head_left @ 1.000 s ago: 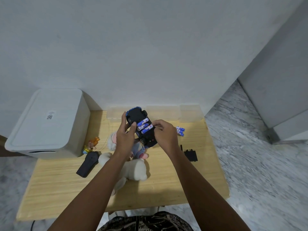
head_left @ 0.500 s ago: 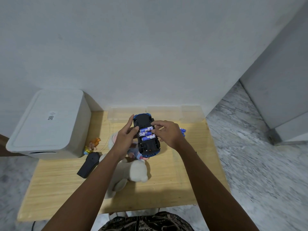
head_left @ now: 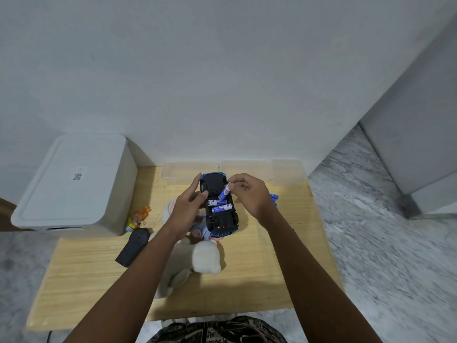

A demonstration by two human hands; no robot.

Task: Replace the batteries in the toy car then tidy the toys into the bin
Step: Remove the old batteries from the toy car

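Note:
A blue toy car [head_left: 220, 221] lies upside down, its black underside up, held above the wooden table [head_left: 86, 263] by my left hand [head_left: 188, 204] on its left side. Two blue-and-white batteries [head_left: 220, 205] lie in the open bay. My right hand [head_left: 249, 193] pinches a third battery [head_left: 225, 191], tilted with one end lifted out of the bay. More batteries [head_left: 274, 197] lie on the table behind my right hand, mostly hidden. A white plush bear [head_left: 197, 258] lies under the car.
A lidded white bin [head_left: 74, 186] stands at the table's left. A black remote [head_left: 133, 246] and a small orange figure [head_left: 138, 216] lie beside it. A clear plastic tray [head_left: 247, 169] runs along the wall. Marble floor lies to the right.
The car has been turned lengthwise, nose away from me. My right fingers have tipped the top battery up at one end out of the bay.

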